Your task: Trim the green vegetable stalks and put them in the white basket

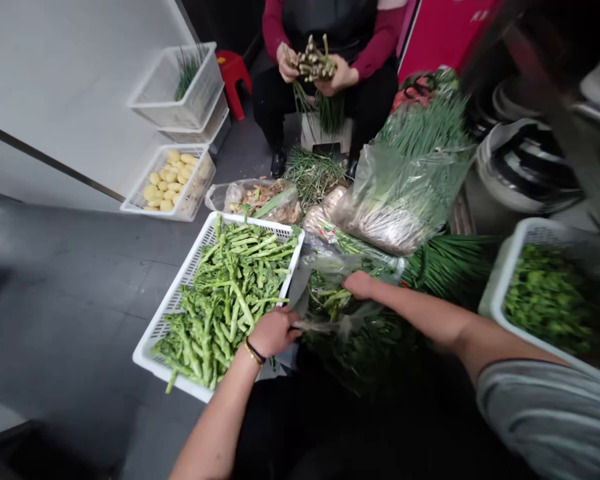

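Observation:
A clear plastic bag (pixel 325 327) of leafy green stems (pixel 336 299) lies before me, its mouth spread wide. My left hand (pixel 276 331) has its fingers closed on the near left edge of this bag, beside the basket. Over the bag's mouth, my right hand (pixel 360 285) is curled close to the stems; its fingertips are hidden, so what it grips cannot be made out. To the left stands a white plastic basket (pixel 173 303) heaped with broccoli-like green stalks (pixel 235 293).
Opposite sits a co-worker, both hands (pixel 337 75) around a bundle of stems. Between us lie bagged scallions (pixel 405 193) and loose scallions (pixel 315 175). A potato basket (pixel 193 200), stacked baskets (pixel 200 93) and a red stool (pixel 234 80) stand left; a tub of greens (pixel 497 287) stands right.

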### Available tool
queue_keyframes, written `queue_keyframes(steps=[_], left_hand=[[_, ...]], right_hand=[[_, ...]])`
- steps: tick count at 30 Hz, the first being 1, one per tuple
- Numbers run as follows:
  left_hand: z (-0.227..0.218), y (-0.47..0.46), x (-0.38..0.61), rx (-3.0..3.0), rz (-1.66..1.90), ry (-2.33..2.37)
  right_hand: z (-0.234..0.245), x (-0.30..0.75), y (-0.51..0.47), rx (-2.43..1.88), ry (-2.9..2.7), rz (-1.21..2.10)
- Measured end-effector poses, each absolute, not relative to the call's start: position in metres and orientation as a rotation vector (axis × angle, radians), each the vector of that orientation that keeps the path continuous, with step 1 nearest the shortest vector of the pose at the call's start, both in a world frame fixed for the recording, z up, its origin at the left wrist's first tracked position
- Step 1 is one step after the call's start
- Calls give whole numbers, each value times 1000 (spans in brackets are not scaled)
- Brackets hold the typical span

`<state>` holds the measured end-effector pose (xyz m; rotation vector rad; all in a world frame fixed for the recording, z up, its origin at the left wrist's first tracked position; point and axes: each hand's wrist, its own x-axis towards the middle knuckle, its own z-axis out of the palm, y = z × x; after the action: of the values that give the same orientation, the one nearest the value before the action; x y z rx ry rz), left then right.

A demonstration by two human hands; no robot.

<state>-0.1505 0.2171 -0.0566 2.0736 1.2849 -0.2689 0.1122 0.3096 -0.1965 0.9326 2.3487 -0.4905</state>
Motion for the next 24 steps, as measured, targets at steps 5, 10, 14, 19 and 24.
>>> queue_keyframes(steps=[5,10,14,19,24], left_hand=[[-19,194,-155,2019,312,1439],[16,172,-121,1641,822,1377],[17,145,-77,1136,617,964],[-1,91,-43,716,542,621],[-13,53,-31,518,853,728]], right_hand=[[-93,145,301,975,2495,-308],[15,160,255,720,2835,42],[69,140,202,352,3033,215],[81,112,164,234,3033,302],[54,102,135,513,3188,593]])
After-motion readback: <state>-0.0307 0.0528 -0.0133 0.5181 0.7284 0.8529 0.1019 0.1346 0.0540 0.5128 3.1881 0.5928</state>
